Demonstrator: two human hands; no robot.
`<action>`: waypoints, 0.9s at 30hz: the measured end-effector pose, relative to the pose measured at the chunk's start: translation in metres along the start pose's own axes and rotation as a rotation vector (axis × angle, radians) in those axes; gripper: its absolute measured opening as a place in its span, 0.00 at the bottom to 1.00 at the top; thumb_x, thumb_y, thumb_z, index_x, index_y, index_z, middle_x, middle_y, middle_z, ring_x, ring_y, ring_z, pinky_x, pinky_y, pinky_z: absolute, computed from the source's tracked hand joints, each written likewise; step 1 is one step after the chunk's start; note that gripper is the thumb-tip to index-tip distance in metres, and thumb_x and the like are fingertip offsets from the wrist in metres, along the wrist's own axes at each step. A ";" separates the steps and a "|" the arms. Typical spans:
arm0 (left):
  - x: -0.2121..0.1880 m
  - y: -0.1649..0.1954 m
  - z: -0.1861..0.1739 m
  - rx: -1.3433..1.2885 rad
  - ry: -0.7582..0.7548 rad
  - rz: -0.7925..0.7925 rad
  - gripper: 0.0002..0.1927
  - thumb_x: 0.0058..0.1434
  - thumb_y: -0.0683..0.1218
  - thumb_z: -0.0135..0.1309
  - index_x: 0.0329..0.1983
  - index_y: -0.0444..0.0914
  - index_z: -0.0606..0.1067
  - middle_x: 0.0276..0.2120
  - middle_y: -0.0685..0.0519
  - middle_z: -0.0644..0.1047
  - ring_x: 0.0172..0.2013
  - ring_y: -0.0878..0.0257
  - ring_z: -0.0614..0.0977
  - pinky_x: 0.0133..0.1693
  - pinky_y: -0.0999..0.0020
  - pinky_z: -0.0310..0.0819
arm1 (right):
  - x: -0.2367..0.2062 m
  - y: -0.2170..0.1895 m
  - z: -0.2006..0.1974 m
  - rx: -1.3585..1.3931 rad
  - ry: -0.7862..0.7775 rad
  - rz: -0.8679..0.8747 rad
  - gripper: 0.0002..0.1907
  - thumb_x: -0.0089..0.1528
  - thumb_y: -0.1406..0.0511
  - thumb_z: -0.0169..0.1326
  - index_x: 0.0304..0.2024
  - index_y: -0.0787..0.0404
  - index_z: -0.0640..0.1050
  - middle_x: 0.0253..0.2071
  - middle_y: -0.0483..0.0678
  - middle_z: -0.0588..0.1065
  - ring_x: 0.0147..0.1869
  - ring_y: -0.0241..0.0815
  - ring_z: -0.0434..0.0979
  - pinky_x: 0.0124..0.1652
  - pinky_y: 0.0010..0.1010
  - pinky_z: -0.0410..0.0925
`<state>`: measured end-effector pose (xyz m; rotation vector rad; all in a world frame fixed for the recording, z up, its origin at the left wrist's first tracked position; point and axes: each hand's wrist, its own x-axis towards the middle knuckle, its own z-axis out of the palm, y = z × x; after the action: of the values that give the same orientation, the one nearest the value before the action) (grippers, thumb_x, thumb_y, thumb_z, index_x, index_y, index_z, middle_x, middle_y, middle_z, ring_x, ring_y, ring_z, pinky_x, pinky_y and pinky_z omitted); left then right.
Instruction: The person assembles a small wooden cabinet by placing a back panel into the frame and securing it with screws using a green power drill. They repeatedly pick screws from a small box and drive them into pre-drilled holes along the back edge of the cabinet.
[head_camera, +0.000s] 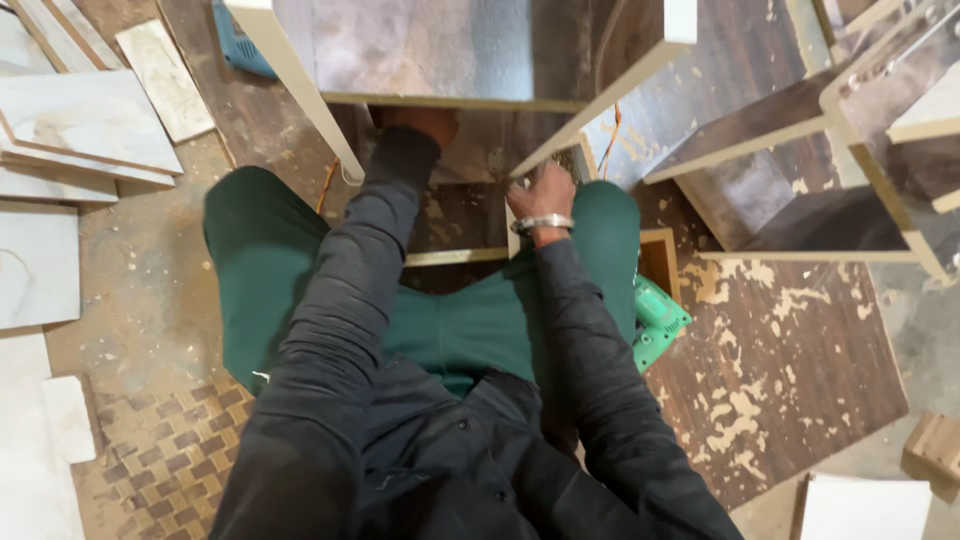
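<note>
Black sleeves (330, 330), left hand (420, 122) half hidden, cabinet (420, 50)

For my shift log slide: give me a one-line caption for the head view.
Seated person's left hand reaches under a wooden box panel; right hand grips its angled side board.

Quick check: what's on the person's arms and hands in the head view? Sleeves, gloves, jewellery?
Both arms wear long, dark charcoal, slightly creased sleeves reaching the wrists. The left hand and right hand are bare, no gloves. A silver metal bracelet circles the right wrist, just above the cuff. No rings can be made out, and no markings show on the sleeves.
</note>
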<state>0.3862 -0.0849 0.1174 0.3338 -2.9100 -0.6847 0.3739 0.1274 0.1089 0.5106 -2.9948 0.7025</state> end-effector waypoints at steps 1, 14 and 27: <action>-0.002 -0.003 -0.002 0.009 -0.022 0.014 0.19 0.54 0.50 0.63 0.48 0.38 0.79 0.48 0.35 0.78 0.49 0.36 0.77 0.50 0.42 0.72 | 0.001 -0.001 -0.001 0.000 0.005 -0.003 0.17 0.50 0.54 0.67 0.32 0.59 0.84 0.32 0.59 0.79 0.38 0.64 0.79 0.39 0.53 0.73; -0.018 -0.035 0.016 -0.002 -0.098 0.069 0.27 0.52 0.56 0.68 0.53 0.43 0.77 0.54 0.38 0.75 0.56 0.38 0.74 0.55 0.43 0.69 | 0.006 0.016 0.016 -0.120 -0.106 -0.114 0.19 0.55 0.49 0.66 0.30 0.56 0.85 0.29 0.59 0.79 0.35 0.64 0.79 0.38 0.53 0.72; -0.182 -0.017 -0.020 -0.446 0.164 -0.551 0.14 0.62 0.48 0.65 0.50 0.41 0.80 0.46 0.46 0.82 0.46 0.50 0.83 0.51 0.58 0.79 | 0.015 0.031 0.010 -0.150 -0.073 -0.323 0.18 0.50 0.49 0.72 0.28 0.54 0.84 0.25 0.55 0.78 0.30 0.58 0.77 0.30 0.49 0.69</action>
<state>0.5692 -0.0635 0.1134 1.0844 -2.4121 -1.2747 0.3506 0.1441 0.0879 0.9978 -2.8929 0.4395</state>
